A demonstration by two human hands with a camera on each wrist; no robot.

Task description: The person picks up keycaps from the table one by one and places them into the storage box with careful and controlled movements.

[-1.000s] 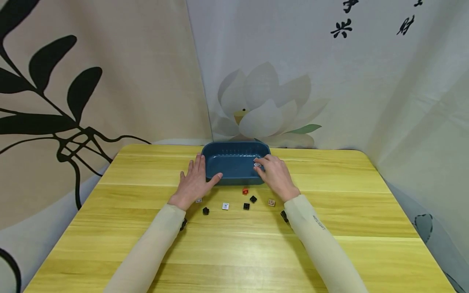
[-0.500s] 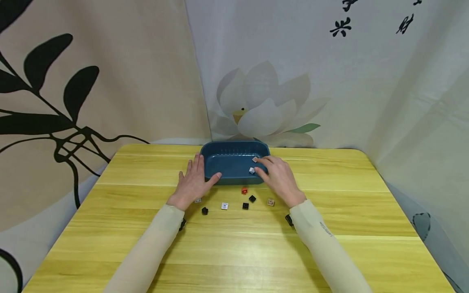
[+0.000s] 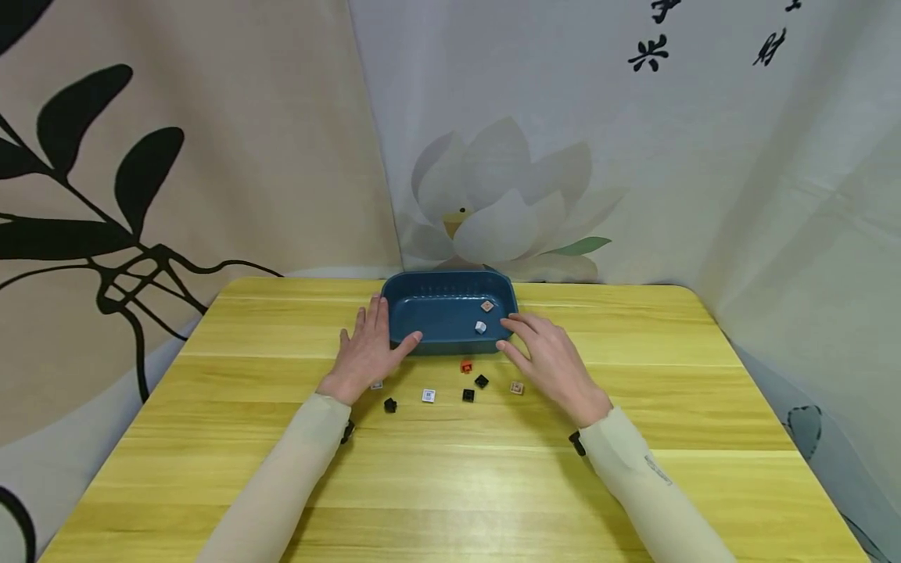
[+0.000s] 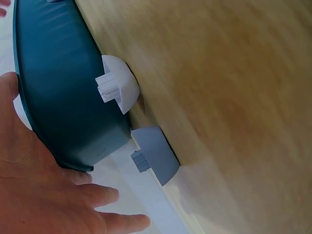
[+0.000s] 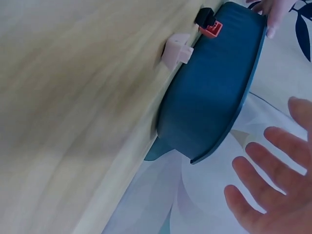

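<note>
A blue rectangular dish [image 3: 450, 347] stands near the table's far edge, with a pinkish keycap [image 3: 487, 306] and a white keycap [image 3: 481, 328] lying inside its right part. My left hand [image 3: 366, 356] rests against the dish's left side, fingers spread and thumb along the front rim. My right hand [image 3: 552, 360] is at the dish's right end with its fingers apart and nothing between them, as the right wrist view also shows. In the left wrist view, a white keycap [image 4: 122, 85] and a grey keycap [image 4: 158, 156] lie on the table with their stems showing.
Before the dish on the wooden table [image 3: 450, 485] lie a red keycap [image 3: 466, 366], several black ones such as the black keycap [image 3: 468, 396], another white keycap [image 3: 428, 396] and a beige keycap [image 3: 517, 388]. A printed curtain [image 3: 303, 156] hangs behind the table.
My right hand has let go of the white keycap, which now lies in the dish, and has drawn back to the right, out over the rim. My left hand has stayed at the dish.
</note>
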